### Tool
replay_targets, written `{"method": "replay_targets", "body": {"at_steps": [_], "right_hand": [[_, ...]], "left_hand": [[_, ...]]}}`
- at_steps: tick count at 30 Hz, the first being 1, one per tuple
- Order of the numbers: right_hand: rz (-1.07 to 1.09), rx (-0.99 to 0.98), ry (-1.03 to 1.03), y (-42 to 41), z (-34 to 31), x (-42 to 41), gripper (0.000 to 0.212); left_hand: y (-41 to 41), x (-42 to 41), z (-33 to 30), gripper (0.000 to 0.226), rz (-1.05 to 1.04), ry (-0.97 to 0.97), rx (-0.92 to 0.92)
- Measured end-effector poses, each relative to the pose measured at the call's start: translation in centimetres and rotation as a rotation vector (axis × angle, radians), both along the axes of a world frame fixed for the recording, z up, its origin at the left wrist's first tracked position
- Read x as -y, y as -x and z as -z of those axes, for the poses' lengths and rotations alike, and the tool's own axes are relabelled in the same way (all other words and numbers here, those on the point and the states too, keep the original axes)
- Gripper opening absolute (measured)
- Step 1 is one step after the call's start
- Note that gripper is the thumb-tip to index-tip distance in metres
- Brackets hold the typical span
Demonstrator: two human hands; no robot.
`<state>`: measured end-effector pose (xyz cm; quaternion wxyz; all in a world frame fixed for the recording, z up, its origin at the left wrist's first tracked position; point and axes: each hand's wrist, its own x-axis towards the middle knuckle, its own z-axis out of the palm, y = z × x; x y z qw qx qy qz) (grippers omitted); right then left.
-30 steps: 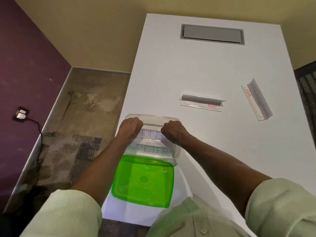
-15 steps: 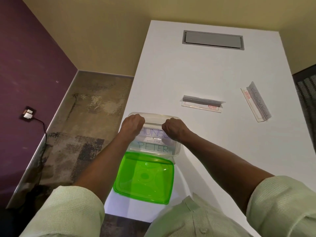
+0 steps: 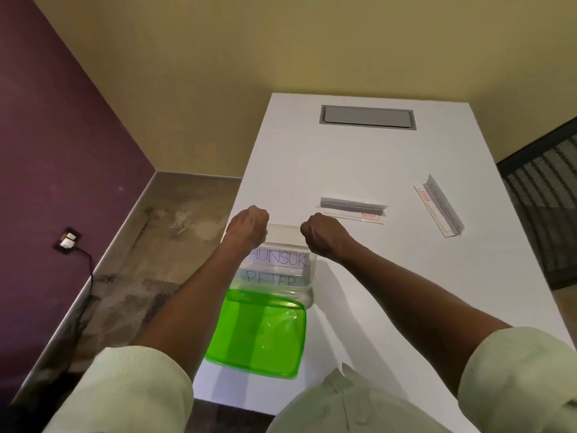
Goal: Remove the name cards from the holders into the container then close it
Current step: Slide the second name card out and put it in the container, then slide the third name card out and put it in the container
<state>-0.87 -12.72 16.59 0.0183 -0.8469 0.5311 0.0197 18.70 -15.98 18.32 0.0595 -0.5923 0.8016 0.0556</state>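
Both hands are closed in fists on a clear holder held over the container: left hand [image 3: 248, 226] grips its left end, right hand [image 3: 321, 234] its right end. Directly beneath the grip, the clear container [image 3: 307, 276] already holds two name cards, HUNSUK [image 3: 279, 260] and PETER [image 3: 271, 279]. Its green lid [image 3: 259, 335] lies off, nearer the person. Beyond the right hand, two more holders [image 3: 352, 209] [image 3: 438, 209] rest on the table [image 3: 312, 157]. Judged partly done; closing remains.

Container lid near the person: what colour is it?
Translucent bright green lid, seen in the head view.
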Motion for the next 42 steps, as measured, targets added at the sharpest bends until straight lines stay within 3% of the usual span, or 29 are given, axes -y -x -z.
{"method": "replay_targets", "body": {"at_steps": [5, 9, 13, 17, 23, 31, 42], "right_hand": [[0.046, 0.048, 0.031, 3.4, -1.1, -1.2, 0.016], [0.086, 0.073, 0.054, 6.6, -1.7, -2.3, 0.038], [0.163, 0.006, 0.070, 9.9, -1.9, -3.3, 0.024], [0.225, 0.059, 0.088, 13.2, -1.9, -4.6, 0.018], [0.346, 0.105, 0.076, 18.0, -1.9, -5.9, 0.036], [0.416, 0.064, 0.042, 23.4, -1.3, -7.2, 0.042], [0.496, 0.040, 0.038, 28.7, 0.2, -7.0, 0.027]], "left_hand": [[2.5, -0.5, -1.0, 0.028, -0.073, 0.009, -0.086], [4.8, -1.0, -1.4, 0.031, -0.076, 0.033, -0.148], [7.6, -1.6, -2.0, 0.034, -0.057, 0.042, -0.173], [10.1, -2.1, -2.3, 0.035, -0.029, 0.042, -0.184], [13.7, -2.6, -2.7, 0.034, 0.016, 0.044, -0.166], [18.7, -3.1, -2.3, 0.031, 0.081, 0.048, -0.129], [22.0, -2.4, -0.3, 0.036, 0.097, 0.056, -0.109]]}}
